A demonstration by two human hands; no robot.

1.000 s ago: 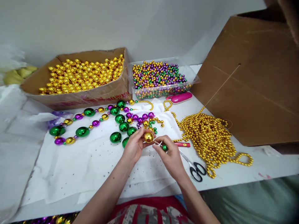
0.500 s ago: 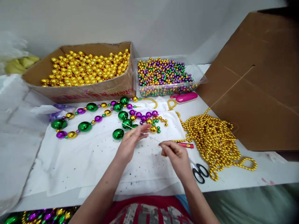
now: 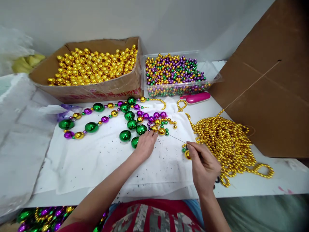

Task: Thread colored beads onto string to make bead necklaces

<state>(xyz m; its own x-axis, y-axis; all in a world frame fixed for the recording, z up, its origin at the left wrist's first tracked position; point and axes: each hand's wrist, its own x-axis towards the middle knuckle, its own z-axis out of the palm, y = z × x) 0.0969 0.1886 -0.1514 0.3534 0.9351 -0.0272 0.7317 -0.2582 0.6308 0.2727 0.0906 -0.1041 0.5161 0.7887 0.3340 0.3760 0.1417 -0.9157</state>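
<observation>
My right hand is closed, thumb and finger pinching a thin, straight needle-like strand that points left over the cloth. Just below the pinch hang a gold bead and smaller green and gold ones. My left hand reaches into the loose beads, its fingers bent together and pointing down beside a gold bead; the fingertips are partly hidden. Around it lie large green beads, purple beads and small green beads. A strung bead necklace curves across the cloth to the left.
At the back stand a cardboard box of gold beads and a clear plastic tub of small mixed beads. A pink tool lies before the tub. Gold bead chains pile up at right by a large cardboard box.
My left hand has let go of the strand and moved down to the loose beads. My right hand has moved right with the strand and now covers most of the scissors.
</observation>
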